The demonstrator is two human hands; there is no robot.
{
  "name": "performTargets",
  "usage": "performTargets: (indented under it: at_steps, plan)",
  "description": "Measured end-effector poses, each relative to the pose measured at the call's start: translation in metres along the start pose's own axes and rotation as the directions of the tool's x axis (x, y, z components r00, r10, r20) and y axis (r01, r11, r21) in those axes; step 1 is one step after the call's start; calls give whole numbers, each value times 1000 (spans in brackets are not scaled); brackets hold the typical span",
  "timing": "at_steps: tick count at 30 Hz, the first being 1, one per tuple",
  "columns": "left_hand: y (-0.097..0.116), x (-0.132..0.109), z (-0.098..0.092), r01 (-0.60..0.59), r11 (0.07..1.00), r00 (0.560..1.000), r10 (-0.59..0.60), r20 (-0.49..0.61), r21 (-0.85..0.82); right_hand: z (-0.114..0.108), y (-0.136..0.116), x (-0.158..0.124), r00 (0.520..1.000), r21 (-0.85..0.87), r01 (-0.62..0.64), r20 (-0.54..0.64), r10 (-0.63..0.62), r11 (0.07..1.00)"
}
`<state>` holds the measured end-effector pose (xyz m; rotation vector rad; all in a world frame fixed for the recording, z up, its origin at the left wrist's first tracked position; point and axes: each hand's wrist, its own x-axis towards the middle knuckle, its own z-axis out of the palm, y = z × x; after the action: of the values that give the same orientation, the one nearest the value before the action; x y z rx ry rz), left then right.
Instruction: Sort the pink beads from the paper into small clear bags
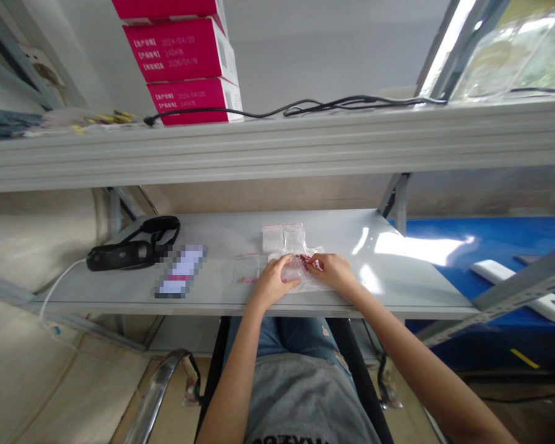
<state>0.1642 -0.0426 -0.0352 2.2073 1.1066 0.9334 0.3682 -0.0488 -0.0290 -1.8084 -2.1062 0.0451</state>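
Both my hands rest near the front edge of a grey worktable [388, 271]. My left hand [272, 280] is curled, its fingers pressing on a small clear zip bag [298, 271] with pink trim. My right hand [332, 271] pinches the same bag from the right, at small red pieces by its mouth. Two more clear bags [283, 236] lie flat just behind the hands. Another small bag [246, 268] lies to the left of my left hand.
A black strapped device [132, 250] with a white cable and a blurred-out phone [181, 279] lie on the table's left. An overhead shelf [277, 148] carries magenta boxes [189, 61] and black cables. A blue surface [472, 243] with a white object [522, 287] lies right.
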Motion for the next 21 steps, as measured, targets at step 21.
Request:
performTargets:
  at_steps: [21]
  plan:
    - [-2,0,1,-20,1000,999,19,-43,-24,3,-14,1,1000,523,-7,16,-1,852]
